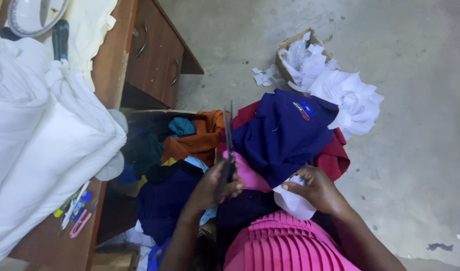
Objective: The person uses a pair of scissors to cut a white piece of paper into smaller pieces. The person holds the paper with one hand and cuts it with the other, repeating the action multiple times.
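Soft, even daylight fills the view — brightest on the grey concrete floor (390, 125) at the right, dimmer toward the left. The white fabric rolls (34, 140) on the counter (49, 246) are nearly washed out, their folds barely showing. The space under the counter sits in deep shadow — the dark clothes there merge together. Shadows are faint and soft-edged. Focus is slightly soft throughout, and straight edges bend near the frame's border.

Single head view, steeply downward, close above lap and floor

Open brown cardboard box (294, 50) on floor, top centre. Red-blue-white emblem (302, 110) on navy garment (285, 135).
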